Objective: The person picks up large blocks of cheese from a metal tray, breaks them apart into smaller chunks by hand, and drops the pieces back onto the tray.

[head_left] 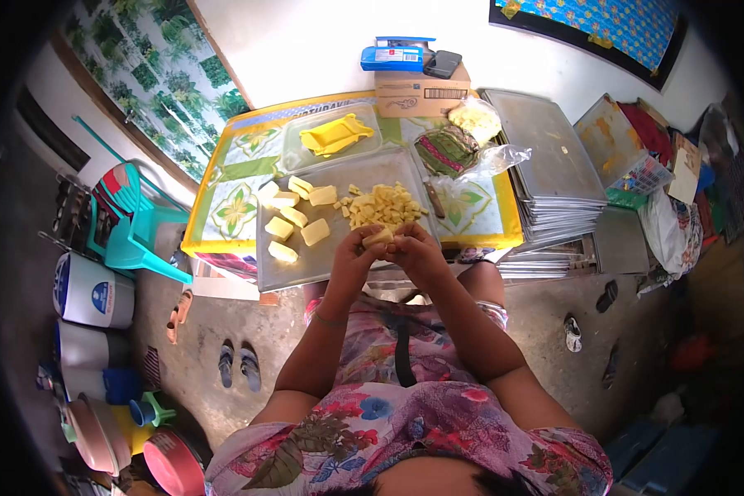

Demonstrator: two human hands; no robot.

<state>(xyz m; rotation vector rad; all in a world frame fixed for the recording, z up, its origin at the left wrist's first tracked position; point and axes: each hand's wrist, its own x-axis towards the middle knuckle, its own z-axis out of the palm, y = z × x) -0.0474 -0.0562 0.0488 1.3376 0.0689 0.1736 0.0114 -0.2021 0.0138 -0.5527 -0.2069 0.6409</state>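
A metal baking tray point(297, 269) lies at the table's front edge. Over its near side, my left hand point(358, 250) and my right hand point(416, 255) meet, fingers closed on one piece of pale yellow dough point(379, 237). Just beyond my fingers is a heap of small cut dough bits point(384, 205). Several larger dough blocks point(314, 232) with rounded corners lie on the tray's left side. To the right of the tray, a knife point(434, 201) with a wooden handle rests on the tablecloth.
Behind the tray sit a clear plastic container point(293, 153) with yellow scrapers point(335, 135) and a cardboard box point(421, 93). Stacked metal trays point(545, 157) stand right of the table. A teal chair point(144, 236) is at left, and slippers point(249, 366) lie on the floor.
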